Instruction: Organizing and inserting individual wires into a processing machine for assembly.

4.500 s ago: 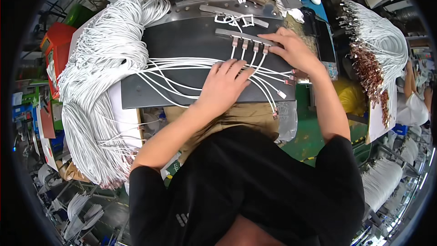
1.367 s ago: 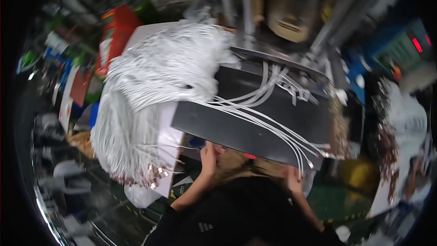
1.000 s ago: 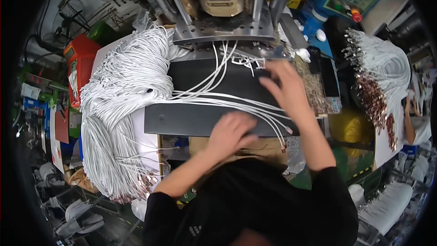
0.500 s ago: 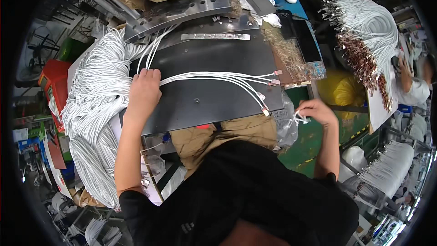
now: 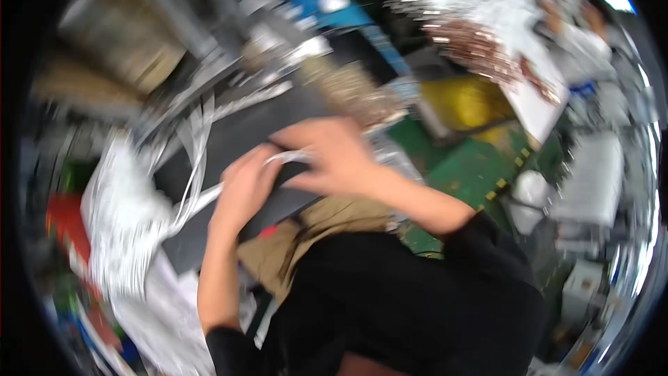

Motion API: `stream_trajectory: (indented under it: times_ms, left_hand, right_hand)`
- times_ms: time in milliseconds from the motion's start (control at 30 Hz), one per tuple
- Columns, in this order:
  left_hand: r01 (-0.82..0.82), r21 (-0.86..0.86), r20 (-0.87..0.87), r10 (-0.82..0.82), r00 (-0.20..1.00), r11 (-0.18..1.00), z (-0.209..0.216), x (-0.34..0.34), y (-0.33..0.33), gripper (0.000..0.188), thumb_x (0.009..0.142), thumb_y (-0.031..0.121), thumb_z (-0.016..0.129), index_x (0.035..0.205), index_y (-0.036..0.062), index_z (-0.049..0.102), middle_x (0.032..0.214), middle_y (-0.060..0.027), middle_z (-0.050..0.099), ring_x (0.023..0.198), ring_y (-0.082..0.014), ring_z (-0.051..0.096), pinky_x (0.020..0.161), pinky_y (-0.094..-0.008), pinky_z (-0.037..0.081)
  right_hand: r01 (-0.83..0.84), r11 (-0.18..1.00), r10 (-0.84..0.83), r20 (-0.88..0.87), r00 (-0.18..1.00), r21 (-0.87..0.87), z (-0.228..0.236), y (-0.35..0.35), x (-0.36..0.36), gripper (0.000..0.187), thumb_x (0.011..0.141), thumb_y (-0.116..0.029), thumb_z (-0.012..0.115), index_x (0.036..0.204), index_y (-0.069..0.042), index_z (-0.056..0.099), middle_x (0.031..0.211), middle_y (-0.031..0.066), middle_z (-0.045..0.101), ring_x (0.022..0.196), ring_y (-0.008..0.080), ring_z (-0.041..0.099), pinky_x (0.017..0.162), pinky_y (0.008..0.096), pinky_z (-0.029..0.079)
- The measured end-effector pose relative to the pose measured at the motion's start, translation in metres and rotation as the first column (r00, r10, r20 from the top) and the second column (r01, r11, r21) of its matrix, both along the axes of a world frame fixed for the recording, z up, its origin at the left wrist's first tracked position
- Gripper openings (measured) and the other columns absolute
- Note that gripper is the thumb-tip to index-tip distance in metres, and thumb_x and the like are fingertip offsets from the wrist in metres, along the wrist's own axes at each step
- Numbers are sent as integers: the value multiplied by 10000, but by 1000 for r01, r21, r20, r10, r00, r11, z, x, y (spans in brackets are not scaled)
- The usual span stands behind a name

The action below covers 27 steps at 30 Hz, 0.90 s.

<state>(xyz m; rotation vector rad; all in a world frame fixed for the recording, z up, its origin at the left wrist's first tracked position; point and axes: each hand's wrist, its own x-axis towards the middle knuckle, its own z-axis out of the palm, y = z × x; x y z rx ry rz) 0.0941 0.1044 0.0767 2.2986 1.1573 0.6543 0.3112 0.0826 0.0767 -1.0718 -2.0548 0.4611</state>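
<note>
Black top, plain, no markings legible (frame badly motion-blurred); long sleeves pushed up past the elbows, so both forearms are bare down to the left hand [image 5: 245,188] and right hand [image 5: 332,157]. Khaki-tan trousers show at the lap below the hands. No gloves, watch or rings can be made out.

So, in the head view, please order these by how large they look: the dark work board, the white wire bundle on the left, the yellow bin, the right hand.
1. White wire bundle and dark work board: similar, blur prevents ranking.
2. Yellow bin and right hand: look alike, though the hand is nearer the camera.
</note>
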Motion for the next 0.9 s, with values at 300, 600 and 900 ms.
stream_trajectory:
  times_ms: [300,600,900]
  left_hand:
    - [-333,-172,-65,327,943,927,-20,-118,-24,227,1017,176,545,967,-32,622,717,-64,523,671,-129,495,633,-303,417]
    - [-547,-54,-176,531,829,836,-21,-159,-44,231,994,197,578,927,-10,657,693,-47,549,657,-123,484,624,-295,417]
    - [-183,-646,51,281,958,741,16,-158,-65,312,1027,296,538,1058,19,679,800,-78,672,687,-224,638,666,-321,489]
  right_hand:
    - [-85,981,-26,554,832,174,-15,54,-31,129,793,-157,640,887,-75,675,771,77,687,873,296,689,776,443,501]
    - [-171,974,88,444,892,149,-13,60,-84,211,844,-193,631,1019,-74,635,949,106,668,896,298,664,817,445,505]
    - [-33,927,-159,474,866,372,-16,50,-81,105,862,-117,589,950,-81,634,988,101,657,869,329,649,723,429,526]
